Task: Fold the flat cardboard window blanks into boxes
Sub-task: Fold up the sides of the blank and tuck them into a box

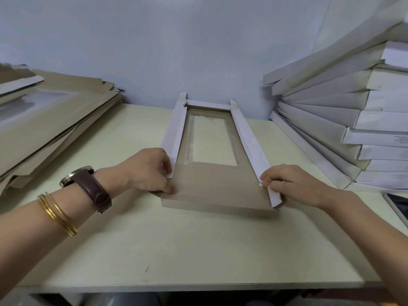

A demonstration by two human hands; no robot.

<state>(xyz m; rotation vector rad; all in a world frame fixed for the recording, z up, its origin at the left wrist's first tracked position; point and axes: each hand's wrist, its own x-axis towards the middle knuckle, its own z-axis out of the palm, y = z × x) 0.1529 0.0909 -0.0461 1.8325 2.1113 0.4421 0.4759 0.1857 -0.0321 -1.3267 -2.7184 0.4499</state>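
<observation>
Window blank [212, 186] flat on the worktop [176, 250], brown inner face up, clear pane [212, 140] in its far half. Both long white walls raised along the blank's edges: left side wall [174, 129] and right side wall [249, 138]. Far end wall [207, 105] up as well, bridging the two. Near end flap [216, 204] not yet raised, lying level at the blank's near edge. Left hand [145, 171] at the blank's near left corner, fingers curled round the near end of the left side wall, thumb down on the brown panel beside it. Right hand [291, 184] at the blank's near right corner, pinching the loose white tab at the end of the right side wall. Neither hand slack or empty. Step in hand, by the look of it: closing the near end, the last open side of this box. Next move, probably: turn both corner tabs inward across the near edge, then lift the near end flap up and over them and press down to lock. Needs both walls held square meanwhile, otherwise likely to splay outward and leave the tabs outside the flap. Left of the blank, a slumped stack of flat blanks [55, 120], not yet folded. Right of the blank, a leaning stack of finished boxes [331, 120]. Much of the flat pile apparently left to do.
</observation>
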